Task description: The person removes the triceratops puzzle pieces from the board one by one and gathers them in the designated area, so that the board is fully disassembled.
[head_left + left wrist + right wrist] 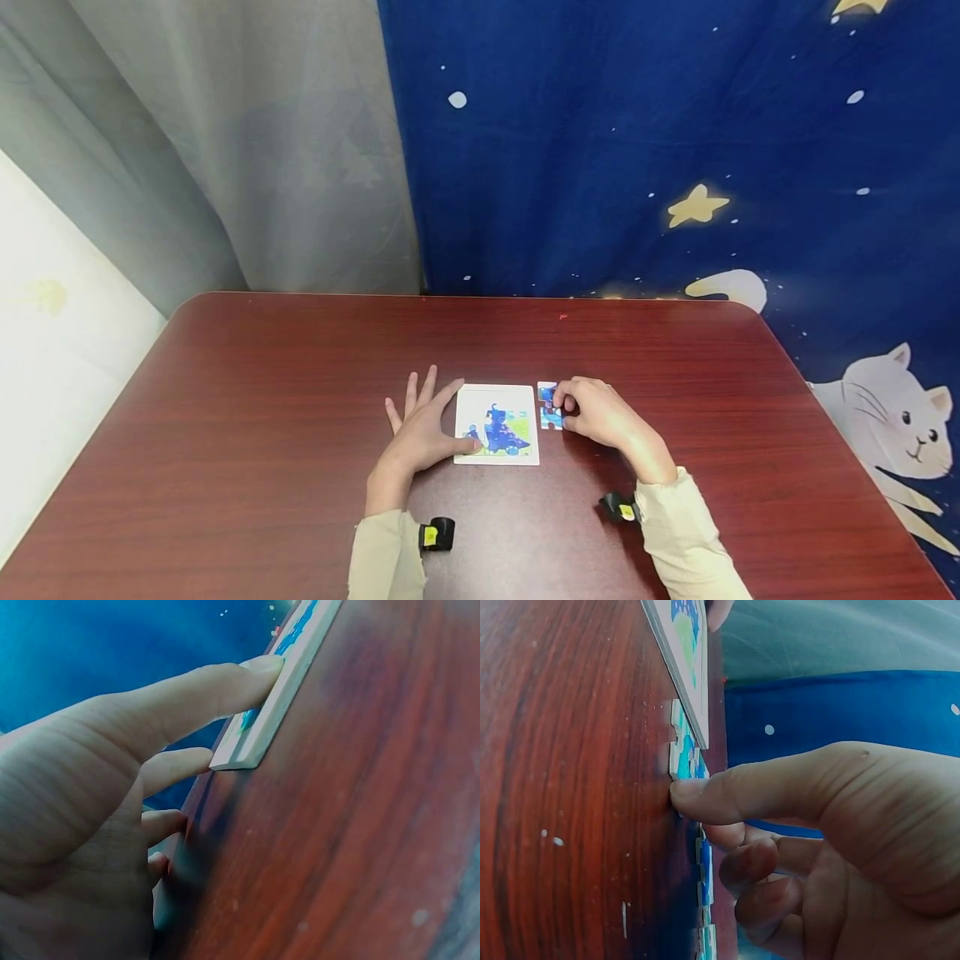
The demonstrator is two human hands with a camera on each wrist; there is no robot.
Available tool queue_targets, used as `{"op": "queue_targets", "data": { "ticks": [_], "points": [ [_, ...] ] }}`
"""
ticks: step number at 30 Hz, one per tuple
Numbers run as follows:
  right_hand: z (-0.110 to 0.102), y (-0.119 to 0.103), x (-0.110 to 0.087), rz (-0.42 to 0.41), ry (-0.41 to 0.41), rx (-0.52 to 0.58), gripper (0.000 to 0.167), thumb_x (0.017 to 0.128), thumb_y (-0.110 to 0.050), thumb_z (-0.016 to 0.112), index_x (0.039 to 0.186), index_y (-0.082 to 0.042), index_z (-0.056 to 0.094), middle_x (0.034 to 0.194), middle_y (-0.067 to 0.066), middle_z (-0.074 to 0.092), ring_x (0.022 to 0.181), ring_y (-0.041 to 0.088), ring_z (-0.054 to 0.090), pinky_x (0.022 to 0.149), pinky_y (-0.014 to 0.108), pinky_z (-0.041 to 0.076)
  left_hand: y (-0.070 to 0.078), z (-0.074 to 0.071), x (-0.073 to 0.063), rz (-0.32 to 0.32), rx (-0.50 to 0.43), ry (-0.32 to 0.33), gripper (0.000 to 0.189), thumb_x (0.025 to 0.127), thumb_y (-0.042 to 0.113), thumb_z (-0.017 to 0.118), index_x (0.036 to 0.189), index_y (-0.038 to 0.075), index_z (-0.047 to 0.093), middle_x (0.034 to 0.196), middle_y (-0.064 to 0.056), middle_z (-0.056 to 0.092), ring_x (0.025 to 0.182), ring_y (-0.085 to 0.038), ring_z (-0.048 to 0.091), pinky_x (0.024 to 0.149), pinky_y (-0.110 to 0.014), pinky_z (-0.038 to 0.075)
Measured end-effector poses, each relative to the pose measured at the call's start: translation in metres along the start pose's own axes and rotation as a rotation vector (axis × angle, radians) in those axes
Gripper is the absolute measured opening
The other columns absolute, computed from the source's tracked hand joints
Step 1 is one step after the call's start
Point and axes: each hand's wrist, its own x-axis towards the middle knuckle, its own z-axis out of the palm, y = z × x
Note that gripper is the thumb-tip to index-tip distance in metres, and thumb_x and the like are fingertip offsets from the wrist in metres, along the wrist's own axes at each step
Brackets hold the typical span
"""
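A white-framed jigsaw puzzle board (497, 423) lies flat on the table, with a blue and green picture partly filling its lower area. My left hand (422, 433) spreads at its left side; the thumb (259, 671) presses the near left corner, and the index fingertip touches the left edge. Just right of the board are several loose puzzle pieces (551, 418). At these, my right hand (600, 414) has thumb and curled index finger pinching a puzzle piece (681, 759). The fingers partly cover that piece, and further pieces (705, 862) show beneath the hand in the right wrist view.
The reddish-brown wooden table (285, 400) extends around both hands. A grey curtain (300, 150) and a blue curtain (555, 150) with stars and a cat hang behind its far edge. Black straps with cameras (437, 534) sit at both wrists.
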Motion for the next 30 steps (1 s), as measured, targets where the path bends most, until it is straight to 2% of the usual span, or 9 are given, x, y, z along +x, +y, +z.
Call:
{"op": "queue_targets", "data": {
  "ticks": [10, 15, 20, 25, 30],
  "points": [
    [-0.001, -0.003, -0.001, 0.015, 0.004, 0.001, 0.019, 0.073, -0.001, 0.074, 0.083, -0.010, 0.060, 0.073, -0.002, 0.050, 0.068, 0.014, 0.046, 0.063, 0.029, 0.039, 0.000, 0.000, -0.001, -0.001, -0.003, -0.001, 0.091, 0.062, 0.036, 0.084, 0.141, 0.021, 0.043, 0.155, -0.011, 0.008, 0.139, -0.033, -0.009, 0.098, -0.063, -0.018],
    [-0.001, -0.012, 0.000, -0.060, 0.018, 0.030, 0.017, 0.074, -0.004, 0.072, 0.085, -0.009, 0.060, 0.074, -0.003, 0.053, 0.069, 0.012, 0.049, 0.063, 0.028, 0.042, 0.000, 0.000, 0.000, -0.006, -0.006, -0.004, 0.091, 0.062, 0.036, 0.085, 0.141, 0.021, 0.042, 0.155, -0.011, 0.008, 0.139, -0.032, -0.010, 0.098, -0.062, -0.018],
    [0.005, -0.030, 0.008, -0.122, -0.014, 0.014, 0.019, 0.075, -0.012, 0.074, 0.089, -0.010, 0.063, 0.076, -0.004, 0.053, 0.069, 0.010, 0.048, 0.064, 0.027, 0.042, 0.001, 0.000, 0.000, -0.015, 0.001, -0.009, 0.091, 0.062, 0.036, 0.085, 0.141, 0.021, 0.043, 0.155, -0.011, 0.008, 0.139, -0.032, -0.010, 0.098, -0.062, -0.018],
    [0.014, -0.051, 0.019, -0.080, -0.074, -0.014, 0.027, 0.075, -0.018, 0.075, 0.098, -0.007, 0.066, 0.080, -0.002, 0.054, 0.073, 0.013, 0.049, 0.067, 0.030, 0.042, 0.002, 0.001, 0.001, -0.019, 0.004, -0.013, 0.090, 0.062, 0.037, 0.084, 0.141, 0.020, 0.043, 0.155, -0.011, 0.008, 0.139, -0.033, -0.009, 0.098, -0.063, -0.017],
    [0.020, -0.057, 0.025, -0.066, -0.097, 0.009, 0.024, 0.077, -0.015, 0.075, 0.099, -0.008, 0.066, 0.078, -0.003, 0.055, 0.071, 0.013, 0.050, 0.066, 0.030, 0.044, 0.001, 0.000, 0.002, -0.013, -0.004, -0.004, 0.090, 0.062, 0.036, 0.084, 0.140, 0.019, 0.043, 0.155, -0.013, 0.009, 0.139, -0.034, -0.008, 0.098, -0.063, -0.017]
  ]
}}
